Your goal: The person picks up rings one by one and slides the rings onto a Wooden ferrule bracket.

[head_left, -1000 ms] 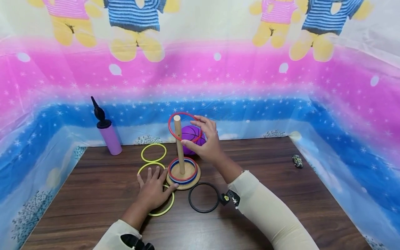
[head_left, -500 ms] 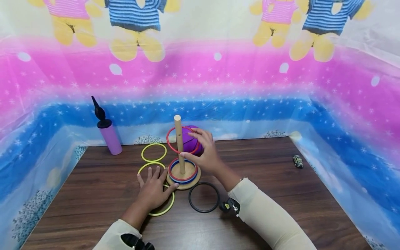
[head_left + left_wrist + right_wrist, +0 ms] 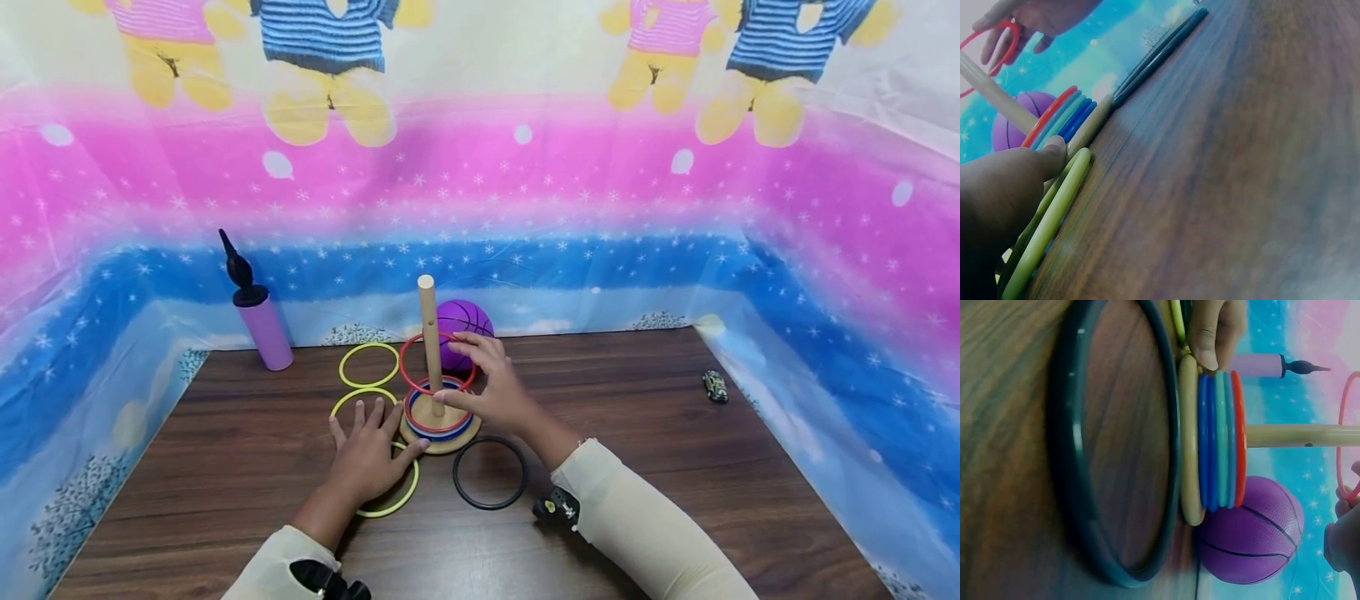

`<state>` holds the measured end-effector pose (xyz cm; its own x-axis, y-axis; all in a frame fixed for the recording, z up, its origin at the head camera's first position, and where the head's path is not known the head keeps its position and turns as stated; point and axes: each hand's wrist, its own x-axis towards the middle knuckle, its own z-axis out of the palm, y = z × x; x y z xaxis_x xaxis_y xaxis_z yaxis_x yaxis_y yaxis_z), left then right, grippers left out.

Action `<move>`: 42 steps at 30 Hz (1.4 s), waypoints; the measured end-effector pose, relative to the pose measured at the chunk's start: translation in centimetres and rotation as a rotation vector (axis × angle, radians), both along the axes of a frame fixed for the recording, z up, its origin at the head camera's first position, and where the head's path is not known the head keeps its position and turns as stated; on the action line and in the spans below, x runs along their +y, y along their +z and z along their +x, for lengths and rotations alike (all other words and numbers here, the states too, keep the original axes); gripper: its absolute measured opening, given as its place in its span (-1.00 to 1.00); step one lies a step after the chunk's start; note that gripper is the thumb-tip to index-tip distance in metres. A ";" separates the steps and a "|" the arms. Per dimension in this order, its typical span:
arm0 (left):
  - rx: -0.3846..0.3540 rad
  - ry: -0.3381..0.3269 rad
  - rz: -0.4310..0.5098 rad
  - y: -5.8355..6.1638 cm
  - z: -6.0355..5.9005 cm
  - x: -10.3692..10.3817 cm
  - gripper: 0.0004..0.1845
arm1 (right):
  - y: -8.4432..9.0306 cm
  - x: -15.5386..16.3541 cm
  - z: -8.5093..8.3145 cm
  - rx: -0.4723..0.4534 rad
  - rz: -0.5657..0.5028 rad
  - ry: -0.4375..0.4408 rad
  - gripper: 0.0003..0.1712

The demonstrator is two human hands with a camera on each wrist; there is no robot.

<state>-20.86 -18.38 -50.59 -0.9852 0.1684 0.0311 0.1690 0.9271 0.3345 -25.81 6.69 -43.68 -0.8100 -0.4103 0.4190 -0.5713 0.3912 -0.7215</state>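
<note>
The red ring sits halfway down the wooden peg, pinched in our right hand to keep it level. Our left hand lies flat, fingers spread, thumb against the base, steadying it.

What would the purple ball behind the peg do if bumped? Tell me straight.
The purple ball would probably roll: it is round and sits free on the table with nothing gripping it. It looks like a small inflated toy basketball, so it is likely light and a bit springy. The curtain behind and the peg base in front may stop it soon.
</note>
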 end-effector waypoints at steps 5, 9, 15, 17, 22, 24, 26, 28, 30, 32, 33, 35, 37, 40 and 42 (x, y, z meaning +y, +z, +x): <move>0.005 0.002 -0.003 -0.1 0.0 0.0 -0.04 | -0.6 -0.1 0.0 -0.016 0.024 0.012 -0.11; 0.007 0.003 -0.003 -0.1 -0.1 0.0 -0.04 | -1.1 -0.2 0.1 -0.033 0.036 0.011 -0.14; 0.010 0.006 -0.007 -0.1 -0.1 0.1 -0.03 | -1.7 -0.2 0.2 -0.036 0.035 0.017 -0.16; 0.010 0.007 -0.008 -0.1 -0.1 0.1 -0.03 | -1.8 -0.2 0.2 -0.032 0.036 0.020 -0.16; 0.013 0.007 -0.008 -0.1 -0.1 0.0 -0.03 | -2.1 -0.1 0.1 -0.035 0.038 0.027 -0.16; 0.014 0.008 -0.004 -0.1 0.0 0.0 -0.03 | -2.3 0.0 0.0 -0.040 0.040 0.025 -0.15; 0.015 0.008 0.000 -0.1 0.0 0.0 -0.03 | -2.4 0.1 0.0 -0.046 0.036 0.025 -0.15; 0.014 0.007 0.003 -0.1 0.0 0.0 -0.03 | -2.7 0.2 0.0 -0.045 0.030 0.028 -0.15; 0.013 0.006 0.005 -0.2 0.0 0.0 -0.03 | -2.9 0.2 0.0 -0.043 0.015 0.035 -0.15; 0.011 0.005 0.003 -0.2 0.0 -0.1 -0.04 | -3.2 0.2 0.0 -0.036 0.004 0.040 -0.16; 0.009 0.004 0.003 -0.2 0.0 -0.1 -0.04 | -3.4 0.2 0.0 -0.034 0.002 0.041 -0.16; 0.009 0.005 0.000 -0.2 0.0 -0.1 -0.03 | -3.8 0.1 -0.1 -0.035 0.002 0.036 -0.16; 0.007 0.006 -0.004 -0.2 0.0 -0.1 -0.03 | -4.2 -0.1 -0.1 -0.036 0.016 0.026 -0.15; 0.006 0.009 -0.006 -0.2 0.0 -0.1 -0.02 | -4.7 -0.4 -0.1 -0.039 0.032 0.008 -0.14; 0.008 0.010 -0.006 -0.1 0.0 -0.1 -0.02 | -4.9 -0.5 -0.2 -0.037 0.040 -0.002 -0.13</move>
<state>-20.90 -18.49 -50.73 -0.9866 0.1590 0.0376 0.1625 0.9307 0.3277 -26.01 6.21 -48.63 -0.8255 -0.4242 0.3722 -0.5438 0.4217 -0.7256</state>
